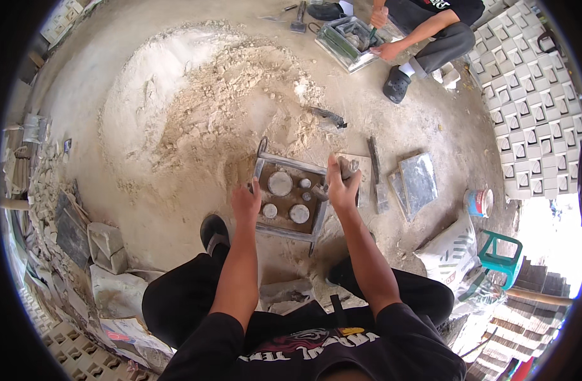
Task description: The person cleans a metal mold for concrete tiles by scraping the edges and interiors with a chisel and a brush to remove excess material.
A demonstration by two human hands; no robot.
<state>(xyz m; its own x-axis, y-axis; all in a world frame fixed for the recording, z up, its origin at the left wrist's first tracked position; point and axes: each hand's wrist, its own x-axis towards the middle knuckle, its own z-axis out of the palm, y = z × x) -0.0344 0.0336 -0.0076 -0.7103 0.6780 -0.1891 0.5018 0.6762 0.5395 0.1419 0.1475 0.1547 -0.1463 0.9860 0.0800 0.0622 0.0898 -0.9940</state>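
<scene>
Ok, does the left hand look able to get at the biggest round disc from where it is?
Probably yes: the left hand is at the left side of the frame, and the biggest disc lies inside, its top uncovered. Only the frame's edge seems to stand between.

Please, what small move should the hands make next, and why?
Perhaps the left hand should steady the grey frame: it is at the frame's left side, while the right hand holds a grey object near the opposite side.
</scene>
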